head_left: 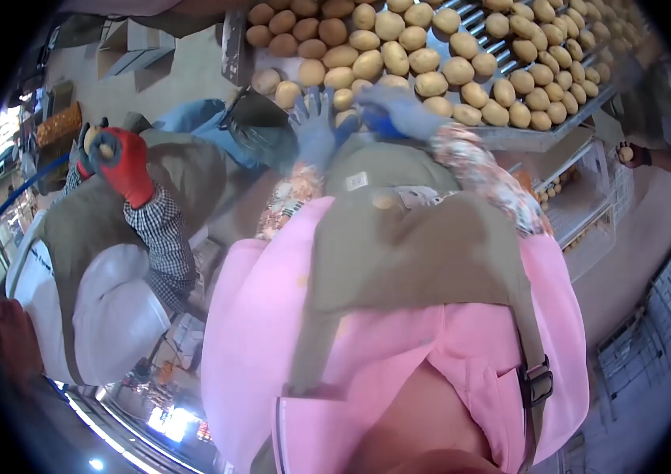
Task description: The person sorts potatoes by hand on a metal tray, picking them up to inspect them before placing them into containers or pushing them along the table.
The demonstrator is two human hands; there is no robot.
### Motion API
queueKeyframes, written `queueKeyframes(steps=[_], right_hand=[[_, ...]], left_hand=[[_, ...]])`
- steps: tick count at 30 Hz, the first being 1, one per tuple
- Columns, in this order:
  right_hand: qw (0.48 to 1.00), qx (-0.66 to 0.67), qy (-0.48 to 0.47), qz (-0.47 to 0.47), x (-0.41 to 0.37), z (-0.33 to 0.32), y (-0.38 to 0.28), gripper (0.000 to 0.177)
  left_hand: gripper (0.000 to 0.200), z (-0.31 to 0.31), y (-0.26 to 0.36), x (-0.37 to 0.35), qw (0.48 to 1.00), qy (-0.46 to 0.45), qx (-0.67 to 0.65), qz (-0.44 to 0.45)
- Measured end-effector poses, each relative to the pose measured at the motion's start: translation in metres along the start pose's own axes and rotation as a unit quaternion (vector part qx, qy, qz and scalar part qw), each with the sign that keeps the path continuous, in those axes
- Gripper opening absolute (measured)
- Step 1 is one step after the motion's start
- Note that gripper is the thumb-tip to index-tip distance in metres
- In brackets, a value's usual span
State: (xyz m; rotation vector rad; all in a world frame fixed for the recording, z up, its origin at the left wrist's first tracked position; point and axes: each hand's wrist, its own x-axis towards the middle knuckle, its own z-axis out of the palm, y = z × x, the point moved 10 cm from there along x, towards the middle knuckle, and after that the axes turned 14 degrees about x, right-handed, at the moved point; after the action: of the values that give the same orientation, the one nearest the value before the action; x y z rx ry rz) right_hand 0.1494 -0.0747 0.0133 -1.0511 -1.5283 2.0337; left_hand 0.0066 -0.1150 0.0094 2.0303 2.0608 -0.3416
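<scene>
My left hand point(312, 126), in a grey-blue glove, has its fingers spread upward at the near edge of the sorting table point(529, 141). Its fingertips are right beside the potatoes point(395, 58), which cover the table in pale yellow and browner shades. To its right is my right hand point(408, 113), in a similar glove, smeared by motion and tilted to the left over the front row. Deep blue shows beneath it, and its fingers do not show clearly. Patterned sleeves cover both my forearms.
At left, a co-worker's red-gloved hand point(126, 166) holds a potato point(106, 150). Another person's dark-gloved hand point(642, 156) holds a potato at right. White crates point(596, 201) with potatoes stand below the table. A dark green bag point(260, 130) hangs near my left forearm. Metal rollers point(474, 22) run between the potatoes.
</scene>
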Motion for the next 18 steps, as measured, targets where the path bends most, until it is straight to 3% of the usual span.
queueKeyframes(steps=[1, 2, 3, 5, 7, 8, 9, 11, 12, 13, 14, 15, 17, 18], right_hand=[[0.935, -0.342, -0.056, -0.073, 0.014, 0.037, -0.009, 0.033], [0.845, -0.49, -0.05, -0.208, 0.008, 0.06, -0.024, 0.035], [0.915, -0.384, -0.055, -0.114, 0.014, 0.06, -0.021, 0.034], [0.977, -0.191, -0.086, 0.044, 0.012, 0.054, -0.043, 0.035], [0.981, -0.124, -0.037, -0.141, 0.01, 0.011, -0.045, 0.042], [0.927, -0.332, 0.014, -0.174, -0.007, -0.01, -0.045, 0.04], [0.825, -0.524, 0.065, -0.202, -0.024, -0.029, -0.048, 0.039], [0.718, -0.644, 0.029, -0.262, -0.055, -0.034, -0.037, 0.034], [0.717, -0.644, 0.028, -0.265, -0.053, -0.028, -0.054, 0.034], [0.903, -0.426, 0.052, -0.033, -0.034, -0.057, -0.052, 0.034], [0.965, -0.152, 0.069, 0.204, -0.036, -0.062, -0.021, 0.034], [0.964, -0.155, 0.069, 0.203, -0.028, -0.053, -0.023, 0.034], [0.988, 0.128, 0.054, 0.062, -0.003, -0.024, -0.042, 0.034], [0.967, 0.205, 0.068, 0.132, 0.006, -0.012, -0.013, 0.035]], left_hand=[[0.08, 0.0, -0.004, 0.002, 0.999, -0.008, 0.033, 0.0], [0.08, 0.001, -0.012, 0.001, 1.0, -0.003, 0.029, -0.007], [0.077, 0.004, -0.026, -0.003, 0.999, 0.018, 0.016, -0.031], [0.073, 0.015, -0.053, -0.015, 0.998, 0.036, -0.002, -0.061], [0.059, 0.004, -0.067, -0.031, 0.979, 0.169, -0.115, -0.013], [0.056, 0.001, -0.073, -0.035, 0.959, 0.185, -0.213, 0.004], [0.056, -0.009, -0.078, -0.039, 0.959, 0.186, -0.212, -0.002], [0.057, -0.045, -0.073, -0.046, 0.946, 0.215, -0.236, 0.063], [0.059, -0.031, -0.1, -0.033, 0.928, 0.216, -0.3, -0.039], [0.059, -0.018, -0.106, -0.018, 0.928, 0.218, -0.301, -0.041], [0.06, -0.001, -0.133, -0.005, 0.882, 0.251, -0.38, -0.12], [0.062, 0.016, -0.157, 0.006, 0.823, 0.28, -0.454, -0.195], [0.063, 0.012, -0.161, 0.047, 0.833, 0.264, -0.449, -0.186], [0.064, 0.007, -0.16, 0.063, 0.845, 0.246, -0.441, -0.177]])
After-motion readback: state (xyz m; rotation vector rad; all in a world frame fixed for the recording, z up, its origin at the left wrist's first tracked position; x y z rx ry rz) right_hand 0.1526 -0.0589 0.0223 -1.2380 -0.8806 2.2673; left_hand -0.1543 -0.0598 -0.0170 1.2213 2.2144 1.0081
